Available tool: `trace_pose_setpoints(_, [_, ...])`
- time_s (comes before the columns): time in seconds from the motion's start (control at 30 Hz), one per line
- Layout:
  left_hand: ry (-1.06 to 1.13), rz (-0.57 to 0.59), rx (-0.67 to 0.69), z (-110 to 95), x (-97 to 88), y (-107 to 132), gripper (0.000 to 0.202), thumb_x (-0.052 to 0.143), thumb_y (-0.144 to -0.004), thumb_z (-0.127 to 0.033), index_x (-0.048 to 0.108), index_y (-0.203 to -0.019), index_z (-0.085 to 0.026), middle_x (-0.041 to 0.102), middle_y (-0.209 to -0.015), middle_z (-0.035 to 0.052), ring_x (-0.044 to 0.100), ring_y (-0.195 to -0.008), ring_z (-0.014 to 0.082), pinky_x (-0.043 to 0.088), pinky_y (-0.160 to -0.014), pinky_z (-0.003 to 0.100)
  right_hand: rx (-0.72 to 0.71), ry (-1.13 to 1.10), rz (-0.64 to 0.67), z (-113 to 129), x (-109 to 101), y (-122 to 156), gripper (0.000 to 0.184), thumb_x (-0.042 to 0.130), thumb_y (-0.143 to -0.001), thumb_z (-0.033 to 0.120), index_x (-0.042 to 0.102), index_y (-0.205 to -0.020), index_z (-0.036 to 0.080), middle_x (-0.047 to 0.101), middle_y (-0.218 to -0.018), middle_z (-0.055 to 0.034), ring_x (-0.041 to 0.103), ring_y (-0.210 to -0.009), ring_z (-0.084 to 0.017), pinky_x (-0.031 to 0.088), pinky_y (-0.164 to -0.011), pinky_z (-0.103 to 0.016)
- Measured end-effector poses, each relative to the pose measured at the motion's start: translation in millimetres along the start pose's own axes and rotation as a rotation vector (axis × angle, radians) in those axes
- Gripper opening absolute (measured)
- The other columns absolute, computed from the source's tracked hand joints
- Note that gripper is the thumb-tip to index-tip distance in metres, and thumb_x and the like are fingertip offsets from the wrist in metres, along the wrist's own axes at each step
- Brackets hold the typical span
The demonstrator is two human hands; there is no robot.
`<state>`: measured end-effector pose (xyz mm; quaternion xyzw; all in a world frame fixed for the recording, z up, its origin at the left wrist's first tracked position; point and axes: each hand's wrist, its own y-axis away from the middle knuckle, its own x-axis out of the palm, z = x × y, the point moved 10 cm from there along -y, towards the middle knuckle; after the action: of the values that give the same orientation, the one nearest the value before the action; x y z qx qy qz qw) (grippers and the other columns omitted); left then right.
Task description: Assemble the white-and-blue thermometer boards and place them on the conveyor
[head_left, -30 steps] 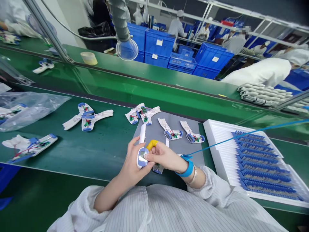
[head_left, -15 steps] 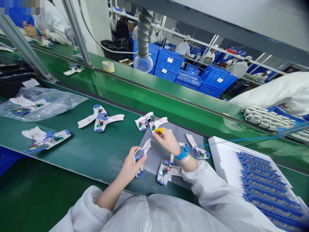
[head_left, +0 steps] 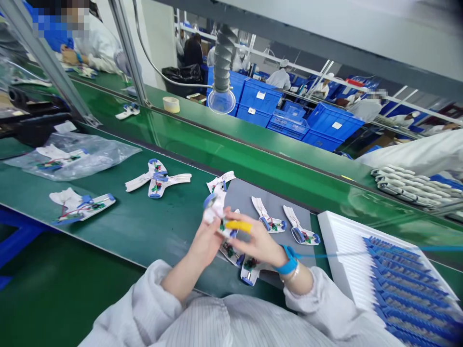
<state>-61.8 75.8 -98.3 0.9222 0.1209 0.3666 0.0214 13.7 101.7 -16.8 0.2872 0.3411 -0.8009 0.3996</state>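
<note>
My left hand [head_left: 206, 243] is shut on a white strip assembly [head_left: 214, 207] with a blue clip and small circuit parts, raised over the left edge of a grey mat [head_left: 269, 193]. My right hand [head_left: 258, 243] pinches a yellow piece [head_left: 238, 225] close against that assembly. Its exact shape is partly hidden by my fingers. Two similar white assemblies [head_left: 268, 215] [head_left: 301, 225] lie on the mat beyond my hands. Another assembly [head_left: 250, 270] lies just below my right hand. A blue strap [head_left: 288, 260] circles my right wrist, with a blue cord trailing right.
A white tray [head_left: 336, 246] of blue comb-like parts sits to my right on the green conveyor belt [head_left: 94, 236]. Further assemblies and a plastic bag [head_left: 72, 159] lie left. A co-worker [head_left: 94, 43] sits at the far upper left; blue crates [head_left: 260, 101] stand beyond the bench.
My hands have come together: the right hand has drawn back from the mat with the yellow piece to the assembly in my left hand. The head view has turned slightly.
</note>
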Motion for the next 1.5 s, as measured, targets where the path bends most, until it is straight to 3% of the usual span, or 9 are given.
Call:
trace_pose_setpoints(0.07, [-0.012, -0.025, 0.067, -15, 0.5, -3, 0.065, 0.060, -0.073, -0.038, 0.027, -0.129, -0.029, 0.054, -0.115, 0.0076, 0.058, -0.097, 0.0205, 0.044, -0.089, 0.040, -0.039, -0.075, -0.065, 23, -10, 9, 0.027, 0.057, -0.081, 0.024, 0.056, -0.108, 0.022, 0.051, -0.122, -0.0073, 0.048, -0.115, -0.020, 0.039, -0.098, -0.036])
trace_pose_setpoints(0.17, [-0.536, -0.115, 0.290, -44, -1.9, 3, 0.062, 0.066, -0.067, -0.029, 0.039, -0.124, -0.028, 0.054, -0.108, 0.0055, 0.058, -0.091, 0.0197, 0.044, -0.087, 0.038, 0.029, -0.021, -0.205, 32, -31, 14, 0.047, 0.058, -0.081, 0.028, 0.042, -0.124, 0.019, 0.039, -0.130, -0.0122, 0.042, -0.119, -0.023, 0.039, -0.099, -0.039])
trace_pose_setpoints(0.33, [-1.550, -0.106, 0.526, -64, 19.6, 22, 0.055, 0.059, -0.069, -0.023, 0.047, -0.122, -0.027, 0.029, -0.136, 0.0116, 0.055, -0.096, 0.0267, 0.047, -0.079, 0.041, 0.107, 0.191, 0.061, 34, -5, 4, 0.037, 0.046, -0.086, 0.023, 0.043, -0.121, 0.011, 0.043, -0.121, -0.0146, 0.051, -0.103, -0.021, 0.046, -0.089, -0.037])
trace_pose_setpoints(0.5, [-1.846, 0.055, 0.548, -60, 29.5, 34, 0.048, 0.055, -0.075, -0.026, 0.047, -0.122, -0.030, 0.018, -0.143, 0.0129, 0.058, -0.087, 0.0254, 0.049, -0.073, 0.043, 0.121, 0.157, 0.143, 35, 4, 7, 0.026, 0.052, -0.081, 0.022, 0.050, -0.106, 0.014, 0.052, -0.107, -0.0096, 0.052, -0.091, -0.019, 0.047, -0.082, -0.034])
trace_pose_setpoints(0.6, [-1.667, 0.077, 0.360, -61, 17.8, 37, 0.050, 0.058, -0.073, -0.035, 0.047, -0.121, -0.031, 0.020, -0.144, 0.0109, 0.060, -0.086, 0.0245, 0.051, -0.069, 0.039, 0.002, 0.187, 0.058, 51, -3, 11, 0.024, 0.052, -0.078, 0.015, 0.051, -0.102, 0.015, 0.055, -0.108, -0.0085, 0.047, -0.101, -0.020, 0.042, -0.089, -0.035])
trace_pose_setpoints(0.7, [-1.193, 0.227, 0.079, -42, 7.0, 43, 0.064, 0.068, -0.062, -0.047, 0.047, -0.120, -0.030, 0.032, -0.138, 0.0098, 0.059, -0.092, 0.0254, 0.052, -0.071, 0.036, -0.113, 0.189, 0.005, 68, -4, 18, 0.024, 0.046, -0.077, 0.009, 0.051, -0.099, 0.017, 0.058, -0.109, -0.0050, 0.045, -0.107, -0.016, 0.035, -0.096, -0.033])
trace_pose_setpoints(0.87, [-0.404, 0.642, -0.404, 17, 24.1, 71, 0.071, 0.063, -0.061, -0.061, 0.047, -0.120, -0.025, 0.064, -0.078, 0.0047, 0.062, -0.069, 0.0210, 0.047, -0.062, 0.031, -0.175, 0.125, 0.045, 75, 1, 26, 0.018, 0.046, -0.080, 0.015, 0.054, -0.096, 0.020, 0.063, -0.105, -0.0015, 0.047, -0.111, -0.014, 0.027, -0.103, -0.035])
trace_pose_setpoints(1.1, [-0.298, 0.426, -0.386, 19, 22.6, 55, 0.070, 0.068, -0.063, -0.052, 0.043, -0.121, -0.021, 0.065, -0.080, 0.0032, 0.062, -0.069, 0.0177, 0.045, -0.063, 0.027, -0.135, 0.022, -0.180, 65, -26, 35, 0.024, 0.052, -0.086, 0.025, 0.052, -0.110, 0.020, 0.064, -0.100, -0.0072, 0.056, -0.097, -0.014, 0.045, -0.082, -0.028])
trace_pose_setpoints(1.5, [-0.241, 0.331, -0.540, 33, 23.2, 62, 0.092, 0.058, -0.065, -0.061, 0.024, -0.134, -0.010, 0.066, -0.055, 0.0024, 0.061, -0.051, 0.0183, 0.038, -0.050, 0.024, -0.213, 0.138, -0.188, 66, -41, 29, 0.017, 0.056, -0.082, 0.023, 0.055, -0.099, 0.020, 0.064, -0.087, -0.0042, 0.057, -0.084, -0.016, 0.046, -0.074, -0.030])
